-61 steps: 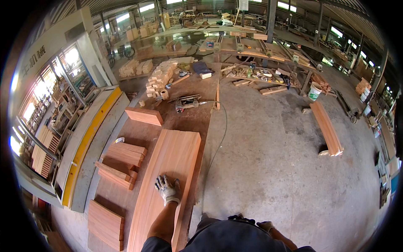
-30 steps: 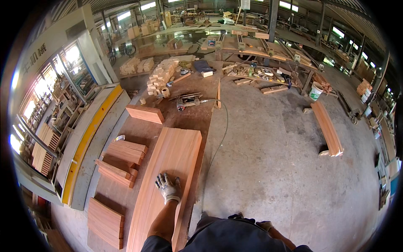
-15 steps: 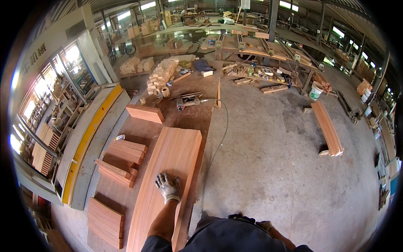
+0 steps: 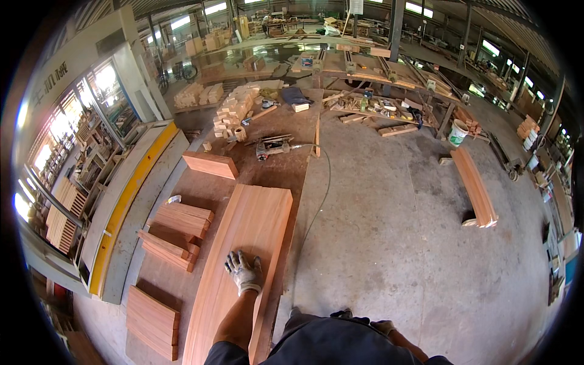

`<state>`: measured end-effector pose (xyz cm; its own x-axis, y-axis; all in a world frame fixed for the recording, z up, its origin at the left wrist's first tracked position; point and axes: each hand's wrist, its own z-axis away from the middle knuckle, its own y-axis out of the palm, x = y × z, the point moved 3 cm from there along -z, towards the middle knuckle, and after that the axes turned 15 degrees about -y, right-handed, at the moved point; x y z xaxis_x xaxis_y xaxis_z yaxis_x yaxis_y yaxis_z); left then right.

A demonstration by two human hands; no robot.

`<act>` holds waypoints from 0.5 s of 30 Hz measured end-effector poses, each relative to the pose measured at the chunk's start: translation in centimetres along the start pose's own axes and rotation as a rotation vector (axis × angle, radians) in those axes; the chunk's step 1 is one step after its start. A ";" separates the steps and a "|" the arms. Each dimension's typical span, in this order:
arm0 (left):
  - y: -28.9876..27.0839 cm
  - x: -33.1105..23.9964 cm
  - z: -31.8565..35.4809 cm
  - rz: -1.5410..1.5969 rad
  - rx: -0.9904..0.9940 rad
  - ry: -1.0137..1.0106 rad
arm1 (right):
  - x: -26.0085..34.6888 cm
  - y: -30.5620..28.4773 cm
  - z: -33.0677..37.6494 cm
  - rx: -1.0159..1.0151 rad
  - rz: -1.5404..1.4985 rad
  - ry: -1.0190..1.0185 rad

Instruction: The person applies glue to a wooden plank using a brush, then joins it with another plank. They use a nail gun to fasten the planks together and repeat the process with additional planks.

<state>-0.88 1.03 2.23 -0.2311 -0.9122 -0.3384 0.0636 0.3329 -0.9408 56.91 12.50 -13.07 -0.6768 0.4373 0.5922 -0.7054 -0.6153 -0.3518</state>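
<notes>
My left hand (image 4: 244,272), in a pale, smudged work glove, lies flat with its fingers spread on a long reddish-brown wooden panel (image 4: 258,213). The panel rests lengthwise on the worktable. Close to my right hip is my right hand (image 4: 383,327), partly covered by my dark clothing. Its fingers are too hidden to make out, and I see nothing held in it. Left of the panel lie stacked boards (image 4: 184,219), shorter pieces (image 4: 165,248) and another stack (image 4: 152,321). A separate board (image 4: 210,164) stands on edge beyond them.
A nail gun (image 4: 272,149) with a thin hose (image 4: 329,176) sits farther up the table, beside piled wooden blocks (image 4: 234,109). At left runs a machine with a yellow strip (image 4: 131,204). Right, on the floor, are long boards (image 4: 474,185) and a white bucket (image 4: 458,132).
</notes>
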 end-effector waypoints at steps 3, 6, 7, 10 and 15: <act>0.1 0.1 0.0 -0.003 -0.006 0.003 | 0.2 -0.1 0.1 0.006 0.026 -0.013; 0.0 -0.1 0.0 -0.003 -0.005 0.007 | -0.1 -0.1 -0.1 0.011 0.031 -0.014; -0.1 0.0 0.1 -0.006 -0.004 0.006 | 0.4 -0.1 0.2 0.020 0.038 -0.013; 0.0 0.1 0.0 -0.004 0.002 0.002 | 0.2 -0.1 0.3 0.025 0.042 -0.010; -0.2 0.0 0.1 -0.012 0.004 -0.008 | 0.1 -0.2 0.0 0.083 0.145 -0.067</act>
<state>-0.83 0.96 2.42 -0.2244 -0.9178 -0.3276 0.0651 0.3213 -0.9447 56.99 12.67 -12.97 -0.7530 0.2968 0.5873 -0.5793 -0.7223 -0.3777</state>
